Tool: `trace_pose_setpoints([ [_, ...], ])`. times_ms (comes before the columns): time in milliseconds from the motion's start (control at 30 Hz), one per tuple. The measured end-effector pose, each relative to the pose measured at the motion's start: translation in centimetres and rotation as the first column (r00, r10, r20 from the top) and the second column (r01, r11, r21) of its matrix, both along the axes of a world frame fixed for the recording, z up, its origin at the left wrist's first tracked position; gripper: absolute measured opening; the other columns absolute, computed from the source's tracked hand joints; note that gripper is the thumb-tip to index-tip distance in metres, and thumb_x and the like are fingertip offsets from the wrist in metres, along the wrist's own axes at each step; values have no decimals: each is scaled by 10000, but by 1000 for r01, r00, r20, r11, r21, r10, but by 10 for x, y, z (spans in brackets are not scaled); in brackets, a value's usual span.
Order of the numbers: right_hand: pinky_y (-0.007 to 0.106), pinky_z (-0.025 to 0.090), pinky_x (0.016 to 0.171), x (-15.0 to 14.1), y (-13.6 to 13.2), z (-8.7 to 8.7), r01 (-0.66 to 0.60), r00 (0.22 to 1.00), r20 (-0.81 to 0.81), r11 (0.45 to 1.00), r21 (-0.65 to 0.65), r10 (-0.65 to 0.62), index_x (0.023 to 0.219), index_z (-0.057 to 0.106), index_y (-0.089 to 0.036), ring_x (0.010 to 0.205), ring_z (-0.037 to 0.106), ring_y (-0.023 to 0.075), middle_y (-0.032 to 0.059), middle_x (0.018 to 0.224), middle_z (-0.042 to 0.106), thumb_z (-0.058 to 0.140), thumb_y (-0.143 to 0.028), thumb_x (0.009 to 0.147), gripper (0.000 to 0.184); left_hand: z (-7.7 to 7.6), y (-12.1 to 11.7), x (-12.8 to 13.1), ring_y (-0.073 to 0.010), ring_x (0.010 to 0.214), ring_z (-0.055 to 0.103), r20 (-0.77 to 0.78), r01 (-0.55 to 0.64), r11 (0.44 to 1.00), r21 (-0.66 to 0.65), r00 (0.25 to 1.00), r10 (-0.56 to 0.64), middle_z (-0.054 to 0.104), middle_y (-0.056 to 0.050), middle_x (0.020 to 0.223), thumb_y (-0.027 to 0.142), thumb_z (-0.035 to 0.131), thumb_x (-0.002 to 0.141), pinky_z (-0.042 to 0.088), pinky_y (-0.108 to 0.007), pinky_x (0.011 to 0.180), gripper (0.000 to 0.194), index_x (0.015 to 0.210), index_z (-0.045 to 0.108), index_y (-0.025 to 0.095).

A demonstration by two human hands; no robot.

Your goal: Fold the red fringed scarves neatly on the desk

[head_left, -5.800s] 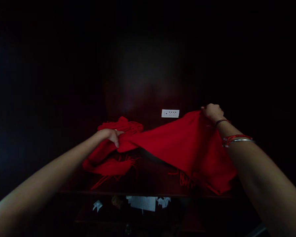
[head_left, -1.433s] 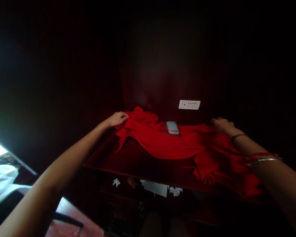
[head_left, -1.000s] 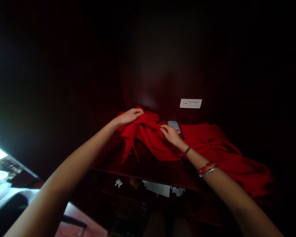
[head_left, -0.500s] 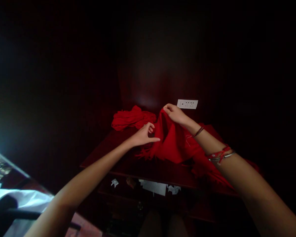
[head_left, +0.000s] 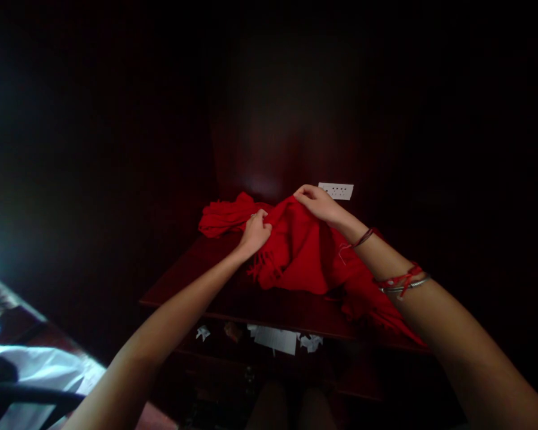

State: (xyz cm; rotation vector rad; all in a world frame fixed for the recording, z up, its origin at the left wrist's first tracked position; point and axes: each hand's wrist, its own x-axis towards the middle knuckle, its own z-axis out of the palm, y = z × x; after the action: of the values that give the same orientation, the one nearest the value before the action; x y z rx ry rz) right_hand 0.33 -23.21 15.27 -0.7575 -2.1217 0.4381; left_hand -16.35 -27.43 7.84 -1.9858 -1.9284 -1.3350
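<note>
The left hand [head_left: 257, 232] and right hand [head_left: 316, 202] are pinching the far edge of a red fringed cloth [head_left: 302, 263], which is draping across the dark shelf [head_left: 183, 280]. It is looking soft, light and limp; corners are probably offering surer hold than fringe [head_left: 263, 261].
</note>
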Motion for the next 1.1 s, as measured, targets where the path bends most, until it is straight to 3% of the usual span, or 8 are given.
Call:
trace_pose_setpoints([
  [100,188,318,517,13,-3,-1,-83,983,169,996,41,75,812,511,-153,546,420,81,-34,619,492,532,-367,668,259,26,-3,-33,-153,692,481,7,-48,999,24,999,48,514,-21,700,56,337,625,368,-256,656,186,707,460,168],
  [200,194,340,560,25,-2,-5,-95,931,363,988,120,45,878,530,-169,606,464,97,-17,712,544,582,-319,631,294,60,-15,-60,-138,622,465,-84,47,999,15,995,-46,494,-1,625,78,311,614,356,-236,591,186,646,471,167],
  [400,219,376,643,59,25,-20,136,847,484,970,201,-219,899,588,-146,736,543,160,47,840,612,470,-271,721,247,117,-36,-108,-155,693,466,-487,8,995,-98,872,-54,521,-12,758,269,480,610,357,-250,662,225,798,534,158],
  [500,205,381,626,89,43,-28,206,759,588,960,191,-280,873,612,-153,723,561,163,45,825,628,469,-305,728,254,128,-41,-136,-178,770,466,-631,-63,985,-158,774,-52,515,-28,848,365,556,584,351,-250,711,353,871,536,160],
  [600,196,380,611,122,55,-35,297,656,671,936,191,-345,851,622,-161,714,564,156,47,805,634,474,-310,735,240,131,-44,-163,-151,750,466,-619,-165,966,-201,785,5,520,-25,826,367,472,699,350,-221,698,297,884,538,144],
  [800,231,363,603,178,68,-45,518,512,703,830,205,-493,856,629,-154,698,559,159,107,823,622,475,-212,739,201,131,-48,-204,-102,740,430,-588,-527,841,-121,721,367,484,-21,869,248,397,783,351,-202,695,296,1025,454,87],
  [933,275,322,563,195,61,-19,716,484,526,662,223,-700,896,612,-116,683,549,174,198,824,593,452,-219,766,230,141,-54,-208,-145,823,455,-607,-699,711,-76,598,523,461,-68,994,182,433,736,381,-257,702,351,1065,394,66],
  [1100,264,297,589,189,35,65,893,432,-157,398,209,-888,1005,501,-41,747,532,130,217,869,568,284,-181,840,307,178,-77,-192,-252,934,450,-535,-797,598,86,469,703,421,-106,1094,282,322,806,384,-384,717,393,1095,386,25],
])
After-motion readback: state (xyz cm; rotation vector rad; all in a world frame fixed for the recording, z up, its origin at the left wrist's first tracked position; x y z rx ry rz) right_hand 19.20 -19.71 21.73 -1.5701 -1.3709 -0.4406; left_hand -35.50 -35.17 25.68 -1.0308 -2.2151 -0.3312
